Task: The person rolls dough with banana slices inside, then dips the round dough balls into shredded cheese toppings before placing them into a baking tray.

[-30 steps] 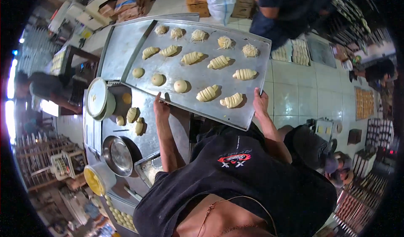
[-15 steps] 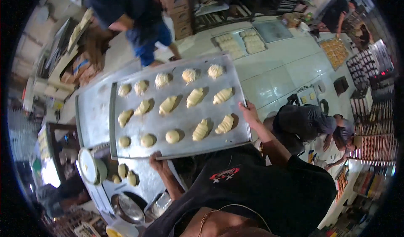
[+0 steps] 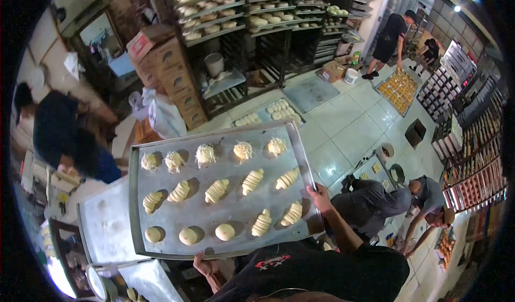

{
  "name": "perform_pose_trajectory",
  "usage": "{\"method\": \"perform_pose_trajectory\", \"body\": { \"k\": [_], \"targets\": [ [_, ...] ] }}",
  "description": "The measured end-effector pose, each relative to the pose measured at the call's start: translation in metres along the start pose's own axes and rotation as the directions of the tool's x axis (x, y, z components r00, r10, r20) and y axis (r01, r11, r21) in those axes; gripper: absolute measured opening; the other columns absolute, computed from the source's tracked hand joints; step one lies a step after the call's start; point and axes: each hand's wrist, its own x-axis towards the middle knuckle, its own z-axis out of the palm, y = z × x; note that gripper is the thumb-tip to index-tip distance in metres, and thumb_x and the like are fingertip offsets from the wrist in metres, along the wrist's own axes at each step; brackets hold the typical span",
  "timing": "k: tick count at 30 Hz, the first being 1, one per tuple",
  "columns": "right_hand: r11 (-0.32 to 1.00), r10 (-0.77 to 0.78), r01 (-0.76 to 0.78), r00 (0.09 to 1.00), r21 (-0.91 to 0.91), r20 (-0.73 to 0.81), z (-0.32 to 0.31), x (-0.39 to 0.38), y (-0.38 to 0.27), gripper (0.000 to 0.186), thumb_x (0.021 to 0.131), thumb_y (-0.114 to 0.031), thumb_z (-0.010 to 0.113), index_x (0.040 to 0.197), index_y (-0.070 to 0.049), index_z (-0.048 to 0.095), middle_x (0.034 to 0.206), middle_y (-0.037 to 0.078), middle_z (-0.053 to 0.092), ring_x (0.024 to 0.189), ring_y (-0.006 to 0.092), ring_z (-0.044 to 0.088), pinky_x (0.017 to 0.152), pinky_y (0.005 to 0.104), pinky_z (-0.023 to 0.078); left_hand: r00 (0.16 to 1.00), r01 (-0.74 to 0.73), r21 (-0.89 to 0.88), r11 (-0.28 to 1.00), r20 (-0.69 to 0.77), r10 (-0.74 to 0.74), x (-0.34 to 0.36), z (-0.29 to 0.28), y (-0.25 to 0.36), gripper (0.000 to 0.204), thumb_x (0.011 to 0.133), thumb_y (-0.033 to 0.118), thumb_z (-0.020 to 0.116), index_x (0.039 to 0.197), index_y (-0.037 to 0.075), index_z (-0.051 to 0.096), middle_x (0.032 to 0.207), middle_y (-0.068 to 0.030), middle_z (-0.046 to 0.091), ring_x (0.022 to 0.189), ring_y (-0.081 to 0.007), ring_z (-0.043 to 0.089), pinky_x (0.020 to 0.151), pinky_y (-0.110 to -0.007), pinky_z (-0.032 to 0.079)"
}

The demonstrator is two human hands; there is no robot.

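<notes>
1. Bakery floor of pale tiles [image 3: 343, 125] fills the right of the frame, with tall racks of bread trays [image 3: 241, 12] along the top.
2. At frame centre a large metal baking tray [image 3: 177, 232] is carried level in the air, loaded with rows of unbaked dough pieces [image 3: 216, 190]: shredded-topped ones at the far edge, ridged rolls in the middle, plain rounds nearest the body.
3. The right hand [image 3: 321, 196] grips the tray's right rim, fingers clenched over the edge; the left hand [image 3: 206, 265] supports the near rim from below, fingers curled under it.
4. A second ago the tray hung over the steel desk [image 3: 104, 232], now at lower left; the view has swung so that it faces the racks, which suggests the tray has been lifted clear and turned away from the desk.
5. Around it: stacked cardboard boxes [image 3: 161, 60] at upper left, a person in dark clothes [image 3: 59, 135] at left, another crouching [image 3: 375, 205] at right beside trays on the floor.
</notes>
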Motion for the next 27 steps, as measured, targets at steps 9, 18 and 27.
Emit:
{"method": "perform_pose_trajectory", "body": {
  "k": [9,18,27],
  "targets": [
    [0.979,0.140,-0.092,0.951,0.182,-0.274,0.070,-0.089,0.048,0.034,0.093,-0.029,0.069,0.107,0.002,0.067,0.074,0.001,0.062,0.058,0.0094,0.053,0.050,0.0264,0.040,0.993,-0.030,0.066,0.997,0.115,0.022,0.087,-0.014,0.072,0.049,0.082,0.013,0.064,0.127,-0.001,0.053,0.116,-0.0148,0.063,0.103,-0.0332,0.064,0.090,-0.049,0.052],
    [0.985,0.142,-0.073,0.860,0.157,-0.489,0.149,-0.194,0.040,0.035,0.096,-0.036,0.065,0.086,-0.003,0.060,0.063,0.001,0.056,0.053,0.0113,0.052,0.049,0.0289,0.040,0.867,0.309,0.151,0.939,0.361,-0.344,0.229,-0.076,0.080,0.045,0.077,0.011,0.064,0.120,-0.001,0.057,0.114,-0.0174,0.065,0.102,-0.0333,0.064,0.092,-0.046,0.052],
    [0.988,0.150,-0.054,0.551,0.144,-0.821,0.118,-0.249,0.093,0.033,0.095,-0.035,0.066,0.092,-0.003,0.061,0.072,0.000,0.053,0.066,0.0103,0.047,0.058,0.0303,0.039,0.574,0.536,0.321,0.780,0.539,-0.616,0.273,0.034,-0.004,0.030,0.079,0.004,0.064,0.109,0.003,0.062,0.107,-0.0097,0.066,0.104,-0.0284,0.062,0.096,-0.044,0.048]
  ]
}}
